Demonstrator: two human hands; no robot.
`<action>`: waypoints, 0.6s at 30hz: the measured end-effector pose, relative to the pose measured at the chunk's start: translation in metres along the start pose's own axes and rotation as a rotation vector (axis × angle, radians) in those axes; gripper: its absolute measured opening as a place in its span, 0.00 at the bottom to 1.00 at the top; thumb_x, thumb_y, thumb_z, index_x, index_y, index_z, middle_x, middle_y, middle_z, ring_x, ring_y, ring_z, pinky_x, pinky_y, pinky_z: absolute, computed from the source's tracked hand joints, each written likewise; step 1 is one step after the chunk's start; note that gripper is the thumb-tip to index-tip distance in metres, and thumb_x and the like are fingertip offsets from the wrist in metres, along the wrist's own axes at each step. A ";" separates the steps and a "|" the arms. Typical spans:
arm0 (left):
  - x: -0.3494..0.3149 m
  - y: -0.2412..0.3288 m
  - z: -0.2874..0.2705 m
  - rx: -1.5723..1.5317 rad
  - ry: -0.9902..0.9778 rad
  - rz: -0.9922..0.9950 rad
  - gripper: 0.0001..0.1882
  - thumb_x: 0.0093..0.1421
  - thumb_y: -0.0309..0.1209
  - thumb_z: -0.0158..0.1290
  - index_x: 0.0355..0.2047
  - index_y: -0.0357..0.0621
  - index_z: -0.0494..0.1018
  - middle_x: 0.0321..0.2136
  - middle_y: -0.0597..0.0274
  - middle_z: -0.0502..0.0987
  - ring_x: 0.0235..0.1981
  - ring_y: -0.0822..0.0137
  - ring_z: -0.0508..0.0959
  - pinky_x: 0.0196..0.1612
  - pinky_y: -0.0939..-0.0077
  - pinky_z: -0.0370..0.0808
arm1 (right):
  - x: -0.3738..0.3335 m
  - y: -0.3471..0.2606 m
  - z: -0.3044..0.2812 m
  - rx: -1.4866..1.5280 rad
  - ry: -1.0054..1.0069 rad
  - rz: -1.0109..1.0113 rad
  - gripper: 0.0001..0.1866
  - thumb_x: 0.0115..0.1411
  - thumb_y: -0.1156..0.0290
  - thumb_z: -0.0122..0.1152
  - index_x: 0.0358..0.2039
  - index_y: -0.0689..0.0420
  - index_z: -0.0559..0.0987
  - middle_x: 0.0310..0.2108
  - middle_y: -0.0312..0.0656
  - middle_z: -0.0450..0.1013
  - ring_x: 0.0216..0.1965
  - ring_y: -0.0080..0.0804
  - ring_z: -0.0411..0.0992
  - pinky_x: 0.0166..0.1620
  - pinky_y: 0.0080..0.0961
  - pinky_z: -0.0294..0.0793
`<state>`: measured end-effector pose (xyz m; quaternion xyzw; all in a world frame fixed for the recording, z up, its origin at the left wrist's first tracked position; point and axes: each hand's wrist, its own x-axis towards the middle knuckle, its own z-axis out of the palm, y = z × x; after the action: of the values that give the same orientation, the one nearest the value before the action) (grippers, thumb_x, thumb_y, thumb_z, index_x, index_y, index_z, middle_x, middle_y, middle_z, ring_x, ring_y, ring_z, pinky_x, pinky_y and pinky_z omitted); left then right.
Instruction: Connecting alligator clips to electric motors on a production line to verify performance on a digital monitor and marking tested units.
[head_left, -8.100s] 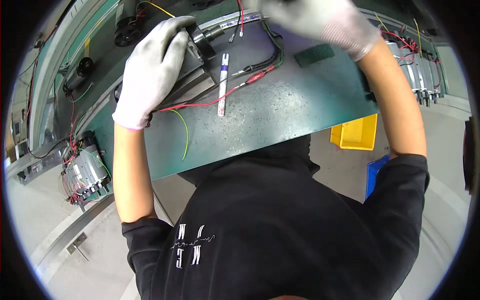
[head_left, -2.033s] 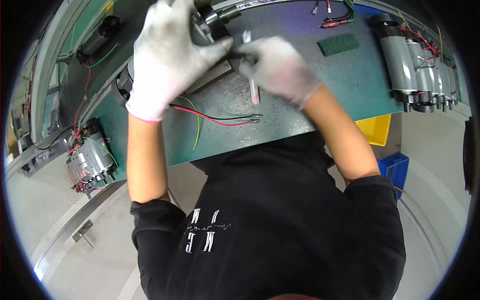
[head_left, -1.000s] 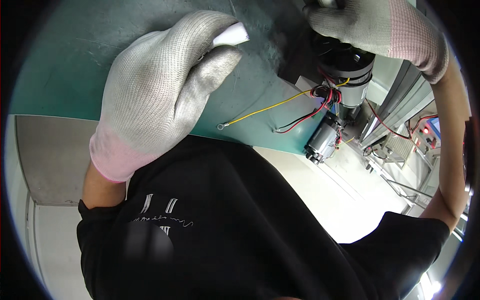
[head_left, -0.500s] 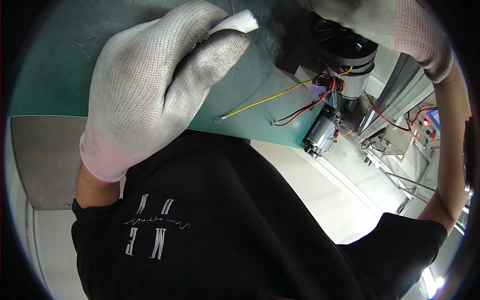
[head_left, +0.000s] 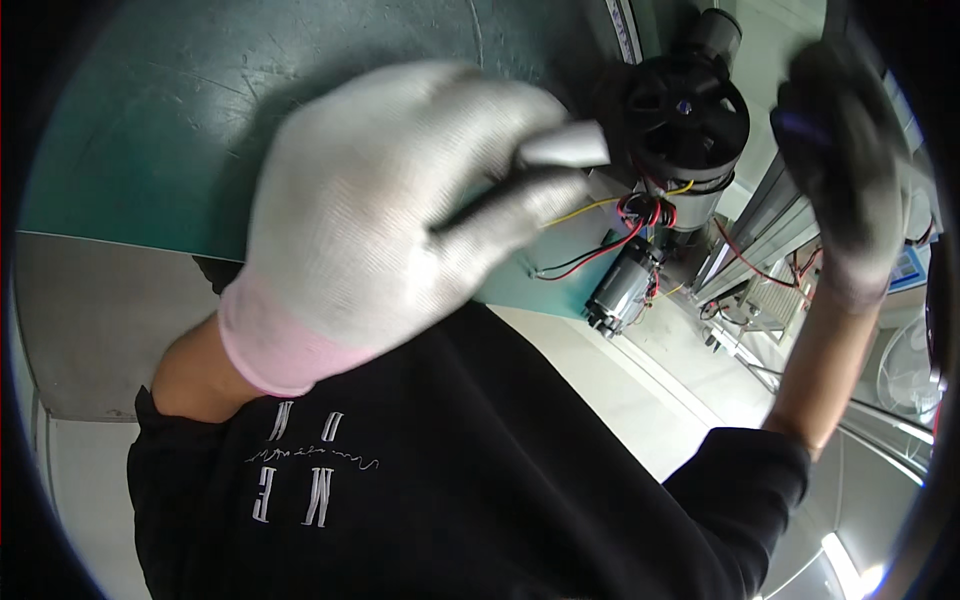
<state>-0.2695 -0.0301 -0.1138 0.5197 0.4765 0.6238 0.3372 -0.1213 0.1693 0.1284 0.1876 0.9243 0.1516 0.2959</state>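
Note:
My left hand (head_left: 400, 215), in a pale knit glove with a pink cuff, pinches a short white roll (head_left: 565, 147) between thumb and forefinger. Its kind is unclear. Past the roll, on the green table, stands a motor unit with a black fan wheel (head_left: 686, 112). Red and black wires (head_left: 590, 255) and a yellow wire (head_left: 580, 212) run out from it; the glove covers the yellow wire's far end. My right hand (head_left: 845, 170), gloved with a dark palm, is raised right of the fan wheel, off it. Motion smears its fingers.
A small silver-black motor (head_left: 625, 285) lies at the edge of the green table (head_left: 130, 190). Behind it are metal frame rails (head_left: 745, 235) and a pale box with wiring (head_left: 765, 300). A wire-guard fan (head_left: 908, 370) stands at the far right.
My left hand has moved right and toward me with the white roll, nearing the motor unit. My right hand has left the fan wheel, swinging right and uncovering it.

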 end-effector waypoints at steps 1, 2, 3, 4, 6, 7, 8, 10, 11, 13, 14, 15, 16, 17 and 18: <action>0.000 0.001 0.002 -0.049 -0.008 0.002 0.16 0.58 0.27 0.71 0.46 0.39 0.84 0.37 0.58 0.85 0.36 0.65 0.85 0.41 0.74 0.82 | -0.001 -0.002 0.012 0.535 0.166 -0.087 0.18 0.66 0.68 0.70 0.50 0.68 0.78 0.44 0.49 0.79 0.32 0.30 0.74 0.32 0.19 0.71; 0.003 0.007 0.004 -0.045 -0.005 0.042 0.16 0.57 0.30 0.72 0.46 0.40 0.84 0.36 0.59 0.85 0.34 0.64 0.85 0.38 0.72 0.81 | -0.021 -0.011 0.025 1.068 0.174 -0.018 0.19 0.66 0.64 0.72 0.46 0.67 0.77 0.41 0.49 0.78 0.31 0.31 0.74 0.32 0.21 0.72; 0.005 0.010 0.013 -0.085 -0.015 0.075 0.17 0.57 0.32 0.72 0.46 0.41 0.84 0.35 0.59 0.85 0.33 0.63 0.84 0.37 0.71 0.81 | -0.039 -0.023 0.033 1.597 0.174 0.064 0.20 0.66 0.60 0.73 0.42 0.65 0.76 0.39 0.49 0.77 0.30 0.32 0.74 0.32 0.23 0.73; 0.006 0.015 0.019 -0.101 -0.025 0.097 0.17 0.58 0.34 0.72 0.46 0.42 0.84 0.34 0.59 0.84 0.32 0.63 0.84 0.36 0.70 0.81 | -0.046 -0.053 0.026 1.384 0.223 0.202 0.23 0.63 0.56 0.76 0.40 0.63 0.76 0.36 0.48 0.77 0.29 0.32 0.75 0.32 0.23 0.73; 0.006 0.026 0.026 -0.052 -0.130 0.084 0.21 0.55 0.38 0.73 0.47 0.44 0.83 0.31 0.60 0.83 0.30 0.63 0.83 0.33 0.70 0.79 | -0.054 -0.081 0.042 1.227 0.272 0.274 0.28 0.57 0.51 0.82 0.38 0.61 0.76 0.32 0.45 0.77 0.29 0.33 0.76 0.32 0.25 0.75; 0.005 0.033 0.030 -0.080 -0.155 0.108 0.23 0.54 0.39 0.73 0.48 0.44 0.82 0.30 0.61 0.82 0.30 0.63 0.83 0.32 0.70 0.78 | -0.064 -0.085 0.048 1.249 0.283 0.237 0.30 0.54 0.51 0.85 0.37 0.61 0.76 0.30 0.44 0.77 0.29 0.34 0.76 0.33 0.26 0.76; 0.004 0.036 0.043 -0.081 -0.092 0.151 0.24 0.53 0.40 0.73 0.48 0.45 0.82 0.28 0.61 0.80 0.28 0.62 0.81 0.31 0.67 0.76 | -0.067 -0.079 0.061 1.330 0.367 0.059 0.21 0.47 0.75 0.84 0.39 0.66 0.82 0.34 0.50 0.84 0.32 0.36 0.85 0.34 0.29 0.83; 0.002 0.048 0.055 -0.081 -0.150 0.187 0.24 0.53 0.38 0.73 0.48 0.43 0.81 0.27 0.62 0.79 0.27 0.61 0.79 0.30 0.65 0.75 | -0.076 -0.079 0.077 1.466 0.444 -0.106 0.18 0.48 0.73 0.84 0.35 0.67 0.83 0.30 0.50 0.83 0.27 0.35 0.83 0.29 0.28 0.80; 0.003 0.053 0.062 -0.058 -0.162 0.253 0.25 0.51 0.35 0.72 0.48 0.40 0.81 0.26 0.63 0.77 0.25 0.62 0.77 0.30 0.64 0.74 | -0.086 -0.089 0.082 1.435 0.565 -0.040 0.17 0.49 0.70 0.86 0.31 0.67 0.84 0.25 0.50 0.82 0.23 0.35 0.81 0.24 0.28 0.77; 0.002 0.060 0.076 -0.041 -0.200 0.342 0.27 0.47 0.33 0.72 0.48 0.37 0.81 0.25 0.65 0.76 0.25 0.63 0.76 0.29 0.65 0.73 | -0.124 -0.106 0.089 1.463 0.582 0.108 0.18 0.49 0.69 0.86 0.31 0.67 0.85 0.24 0.48 0.81 0.23 0.36 0.81 0.25 0.28 0.77; 0.001 0.064 0.082 0.004 -0.251 0.386 0.28 0.47 0.33 0.71 0.48 0.36 0.81 0.26 0.65 0.75 0.25 0.64 0.76 0.29 0.65 0.72 | -0.140 -0.114 0.098 1.495 0.559 0.254 0.18 0.49 0.67 0.86 0.32 0.67 0.86 0.23 0.47 0.81 0.23 0.38 0.81 0.25 0.28 0.77; -0.003 0.066 0.091 0.037 -0.276 0.428 0.27 0.48 0.34 0.71 0.49 0.36 0.81 0.26 0.64 0.75 0.26 0.63 0.76 0.30 0.65 0.73 | -0.153 -0.123 0.111 1.467 0.651 0.285 0.18 0.50 0.66 0.86 0.32 0.66 0.86 0.24 0.47 0.81 0.23 0.38 0.81 0.26 0.29 0.78; -0.008 0.067 0.101 0.070 -0.305 0.472 0.27 0.50 0.35 0.70 0.49 0.36 0.81 0.27 0.64 0.76 0.26 0.63 0.77 0.32 0.64 0.73 | -0.166 -0.130 0.122 1.440 0.744 0.322 0.18 0.50 0.66 0.86 0.31 0.65 0.86 0.24 0.46 0.81 0.24 0.39 0.81 0.27 0.30 0.79; -0.013 0.069 0.110 0.123 -0.371 0.483 0.27 0.52 0.38 0.70 0.49 0.38 0.81 0.29 0.64 0.76 0.29 0.62 0.78 0.35 0.65 0.74 | -0.181 -0.129 0.131 1.435 0.687 0.311 0.20 0.51 0.62 0.87 0.32 0.65 0.86 0.25 0.47 0.82 0.25 0.40 0.82 0.31 0.32 0.81; -0.009 0.071 0.125 0.126 -0.467 0.490 0.26 0.53 0.40 0.70 0.49 0.40 0.81 0.32 0.64 0.77 0.34 0.61 0.79 0.38 0.64 0.74 | -0.203 -0.126 0.158 1.591 0.643 0.322 0.22 0.52 0.59 0.86 0.31 0.65 0.85 0.25 0.48 0.83 0.25 0.40 0.83 0.32 0.34 0.82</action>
<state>-0.1405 -0.0310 -0.0488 0.7672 0.2851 0.5199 0.2445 0.0950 -0.0041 0.0561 0.4148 0.7568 -0.4533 -0.2232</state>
